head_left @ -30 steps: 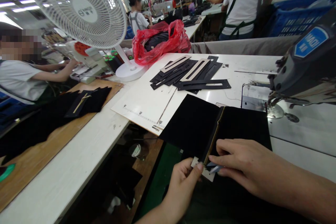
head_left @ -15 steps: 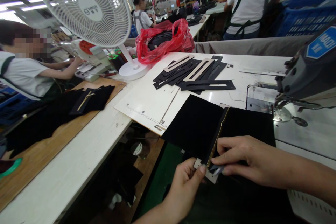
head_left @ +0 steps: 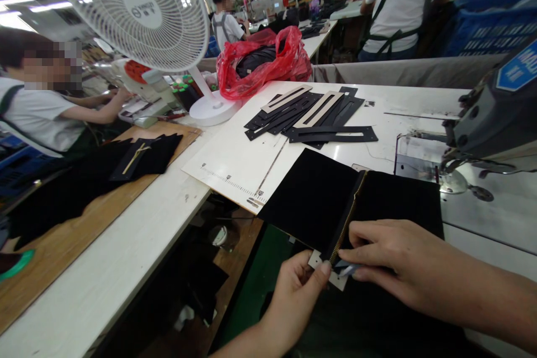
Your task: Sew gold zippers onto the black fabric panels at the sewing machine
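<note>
A black fabric panel point(head_left: 312, 196) hangs over the table's front edge, with a brass-toothed zipper point(head_left: 344, 229) running down it towards me. My left hand point(head_left: 296, 293) is closed on the zipper's near end, thumb on top. A pale slotted strip point(head_left: 338, 281) with small holes shows beneath that end. Close beside it my right hand point(head_left: 394, 257) is closed around a small blue-grey tool point(head_left: 349, 269), whose tip lies at the zipper's end. Most of this tool is hidden by the fingers, so its kind cannot be told.
A sewing machine point(head_left: 499, 117) stands at the right. Several black and beige slotted strips point(head_left: 331, 114) are piled on the white table point(head_left: 235, 159). Behind are a red plastic bag point(head_left: 268, 72) and a white fan point(head_left: 142, 8). A co-worker point(head_left: 46, 100) sits at the left.
Both hands keep their hold at the zipper's near end with barely any movement. The view has shifted very slightly.
</note>
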Tool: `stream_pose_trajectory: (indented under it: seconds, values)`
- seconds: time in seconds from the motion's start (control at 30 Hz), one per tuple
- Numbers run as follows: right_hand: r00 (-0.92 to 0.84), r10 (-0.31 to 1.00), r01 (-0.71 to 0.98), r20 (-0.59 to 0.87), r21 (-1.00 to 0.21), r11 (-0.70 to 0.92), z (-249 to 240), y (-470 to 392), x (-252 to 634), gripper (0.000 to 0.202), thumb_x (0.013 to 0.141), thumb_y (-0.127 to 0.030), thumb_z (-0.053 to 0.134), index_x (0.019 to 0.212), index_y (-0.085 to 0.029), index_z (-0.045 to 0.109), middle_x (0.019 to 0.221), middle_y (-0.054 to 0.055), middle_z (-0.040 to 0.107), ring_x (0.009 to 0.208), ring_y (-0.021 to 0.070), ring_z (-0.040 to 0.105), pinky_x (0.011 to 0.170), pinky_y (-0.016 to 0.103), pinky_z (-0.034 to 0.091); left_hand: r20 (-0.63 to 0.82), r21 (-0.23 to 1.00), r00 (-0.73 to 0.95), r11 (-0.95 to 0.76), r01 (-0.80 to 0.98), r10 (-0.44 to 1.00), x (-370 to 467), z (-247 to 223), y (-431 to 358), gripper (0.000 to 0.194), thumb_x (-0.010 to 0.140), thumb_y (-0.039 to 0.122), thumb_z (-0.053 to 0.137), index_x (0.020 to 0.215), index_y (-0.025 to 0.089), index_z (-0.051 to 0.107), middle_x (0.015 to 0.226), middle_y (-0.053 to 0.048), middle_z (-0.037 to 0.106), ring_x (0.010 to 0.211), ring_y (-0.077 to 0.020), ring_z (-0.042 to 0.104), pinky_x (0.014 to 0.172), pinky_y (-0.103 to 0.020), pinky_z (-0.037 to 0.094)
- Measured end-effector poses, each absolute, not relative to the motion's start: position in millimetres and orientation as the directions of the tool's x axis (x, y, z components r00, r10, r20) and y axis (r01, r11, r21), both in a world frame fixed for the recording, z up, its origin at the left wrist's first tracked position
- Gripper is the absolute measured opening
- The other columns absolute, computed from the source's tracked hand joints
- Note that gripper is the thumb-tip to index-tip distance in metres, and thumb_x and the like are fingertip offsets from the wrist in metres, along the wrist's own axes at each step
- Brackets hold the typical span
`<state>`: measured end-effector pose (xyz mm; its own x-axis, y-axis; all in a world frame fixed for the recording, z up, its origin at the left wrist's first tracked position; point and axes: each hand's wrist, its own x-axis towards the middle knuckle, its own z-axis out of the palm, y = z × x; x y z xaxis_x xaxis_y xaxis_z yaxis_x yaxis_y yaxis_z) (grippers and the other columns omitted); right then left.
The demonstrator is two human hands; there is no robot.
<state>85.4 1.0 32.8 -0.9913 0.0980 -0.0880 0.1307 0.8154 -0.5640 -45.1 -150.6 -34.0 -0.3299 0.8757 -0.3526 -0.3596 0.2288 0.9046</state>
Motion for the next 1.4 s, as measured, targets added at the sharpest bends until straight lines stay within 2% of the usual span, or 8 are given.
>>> stream_pose_trajectory:
  seconds: [0.2,0.43,0.6,0.7,0.93,1.17,1.4]
  values:
    - [-0.985,0.137,0.172,-0.104,-0.535,0.827,30,-2,84,0.02,0.085,-0.019,0.052,0.097,-0.029,0.064,0.086,0.0,0.056,0.072,0.0128,0.052,0.062,0.024,0.034,-0.342,0.901,-0.334,0.205,-0.382,0.878,-45,-33,-149,0.043,0.071,0.053,0.069,0.07,0.011,0.062,0.063,-0.002,0.054,0.06,-0.0115,0.045,0.058,-0.022,0.035]
    - [-0.984,0.161,0.181,-0.081,-0.459,0.87,29,-7,84,0.016,0.084,-0.018,0.051,0.091,-0.026,0.062,0.085,0.001,0.055,0.069,0.0137,0.052,0.057,0.026,0.032,-0.339,0.905,-0.328,0.21,-0.371,0.882,-45,-33,-150,0.044,0.072,0.054,0.068,0.07,0.011,0.061,0.063,-0.002,0.054,0.06,-0.0117,0.045,0.058,-0.023,0.035]
    - [-0.977,0.14,0.193,-0.16,-0.385,0.902,36,-10,79,0.015,0.081,-0.015,0.051,0.089,-0.022,0.062,0.082,0.003,0.055,0.07,0.0159,0.053,0.057,0.026,0.034,-0.333,0.907,-0.328,0.205,-0.369,0.884,-45,-32,-150,0.044,0.072,0.055,0.067,0.071,0.011,0.061,0.064,-0.002,0.055,0.06,-0.0121,0.045,0.06,-0.023,0.035]
    - [-0.977,0.109,0.176,-0.183,-0.41,0.895,36,-7,78,0.015,0.084,-0.017,0.05,0.09,-0.023,0.063,0.083,0.003,0.055,0.072,0.0157,0.053,0.06,0.027,0.035,-0.331,0.906,-0.322,0.202,-0.373,0.887,-45,-32,-149,0.044,0.072,0.054,0.068,0.071,0.011,0.061,0.064,-0.001,0.054,0.06,-0.0119,0.044,0.06,-0.023,0.035]
    - [-0.988,0.076,0.137,-0.131,-0.562,0.816,31,4,81,0.018,0.086,-0.02,0.051,0.094,-0.028,0.064,0.084,0.0,0.055,0.073,0.0118,0.052,0.064,0.023,0.035,-0.34,0.901,-0.312,0.213,-0.377,0.887,-47,-36,-150,0.045,0.071,0.056,0.067,0.068,0.012,0.059,0.063,-0.001,0.052,0.06,-0.0121,0.044,0.058,-0.023,0.034]
    - [-0.981,0.151,0.193,-0.121,-0.528,0.827,31,-1,82,0.016,0.084,-0.02,0.053,0.091,-0.027,0.065,0.085,0.001,0.056,0.071,0.013,0.052,0.062,0.024,0.035,-0.339,0.908,-0.325,0.217,-0.358,0.883,-46,-40,-151,0.046,0.072,0.057,0.065,0.068,0.012,0.059,0.064,-0.002,0.053,0.062,-0.0131,0.045,0.059,-0.024,0.035]
    - [-0.983,0.135,0.182,-0.128,-0.509,0.841,30,-1,83,0.017,0.084,-0.021,0.053,0.095,-0.027,0.065,0.083,0.002,0.055,0.071,0.0138,0.052,0.062,0.025,0.035,-0.342,0.909,-0.32,0.226,-0.349,0.884,-46,-38,-150,0.045,0.073,0.057,0.064,0.069,0.012,0.059,0.065,-0.002,0.054,0.062,-0.0131,0.046,0.06,-0.024,0.035]
